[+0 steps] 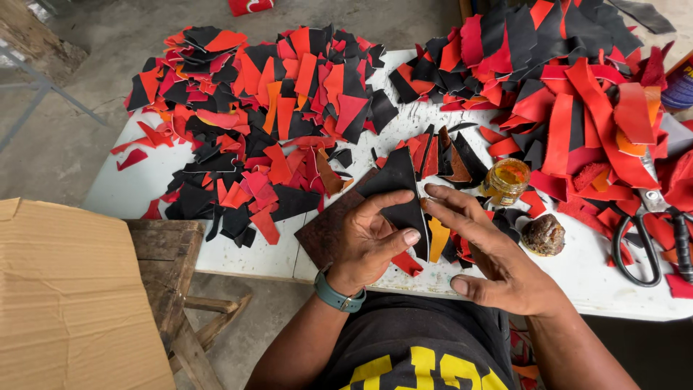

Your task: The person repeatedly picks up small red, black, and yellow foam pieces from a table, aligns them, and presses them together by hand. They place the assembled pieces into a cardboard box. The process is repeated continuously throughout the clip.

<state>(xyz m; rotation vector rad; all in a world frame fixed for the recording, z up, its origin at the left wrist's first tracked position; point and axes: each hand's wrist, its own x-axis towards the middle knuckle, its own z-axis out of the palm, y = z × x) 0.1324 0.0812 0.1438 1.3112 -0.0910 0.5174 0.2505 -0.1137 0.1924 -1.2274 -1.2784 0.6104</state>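
Closest to the camera, two bare hands work over a white table (pixel 238 256): the left hand (pixel 364 238), with a teal wristband (pixel 339 297), curls its fingers and thumb around a black leather piece (pixel 401 195), pinching it upright above the table's near edge. Beside it the right hand (pixel 484 249) lies flat and open, fingers stretched, its fingertips touching the same piece's right edge and gripping nothing. Only one container shows clearly: a small glass jar (pixel 505 180), lidless, coated inside with yellow-orange glue, standing just beyond the right hand. One brownish lump (pixel 543 235) sits near it, and one pair of black-handled scissors (pixel 646 238) lies further right. Two big heaps of red, orange and black leather scraps (pixel 267 123) cover the far table, too many to count. One cardboard sheet (pixel 65 289) rests on one wooden stool (pixel 170 253) at left.
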